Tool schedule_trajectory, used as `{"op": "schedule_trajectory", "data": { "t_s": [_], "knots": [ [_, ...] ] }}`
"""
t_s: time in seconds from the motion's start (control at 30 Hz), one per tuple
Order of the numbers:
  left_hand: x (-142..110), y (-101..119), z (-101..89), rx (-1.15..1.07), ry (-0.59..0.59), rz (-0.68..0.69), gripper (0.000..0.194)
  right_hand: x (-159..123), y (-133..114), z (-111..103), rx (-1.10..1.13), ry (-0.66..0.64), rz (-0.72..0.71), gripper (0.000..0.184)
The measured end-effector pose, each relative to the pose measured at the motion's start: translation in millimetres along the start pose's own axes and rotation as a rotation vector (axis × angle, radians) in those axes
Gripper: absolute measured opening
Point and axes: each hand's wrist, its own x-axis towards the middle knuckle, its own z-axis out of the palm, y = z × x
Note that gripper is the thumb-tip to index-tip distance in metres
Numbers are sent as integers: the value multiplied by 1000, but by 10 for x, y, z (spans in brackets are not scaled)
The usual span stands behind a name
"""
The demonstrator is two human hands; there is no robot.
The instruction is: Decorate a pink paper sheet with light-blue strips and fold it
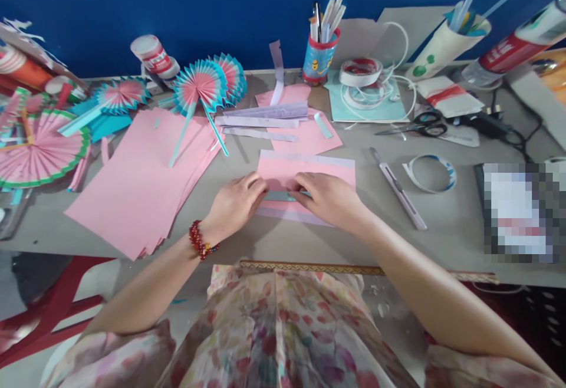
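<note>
A loose cream garment bears red, purple and olive leaf-like blotches. Its wide sleeves match. A dark-red beaded bracelet circles the left wrist

Forearms angled inward, left hand and right hand close together, fingers bent

I see a grey table; a pink sheet lies mid-front, a cutter at its right. Stacked pink papers lie left.
</note>
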Motion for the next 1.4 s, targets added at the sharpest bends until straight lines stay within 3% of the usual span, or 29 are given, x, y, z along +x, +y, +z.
{"op": "schedule_trajectory", "data": {
  "t_s": [0.4,1.4],
  "knots": [
    [-10,9,11,-1,11,-3,17,-88,121,-13,70,57,-7,8],
    [-13,17,17,19,13,-10,16,-132,162,81,39,117,-52,9]
  ]
}}
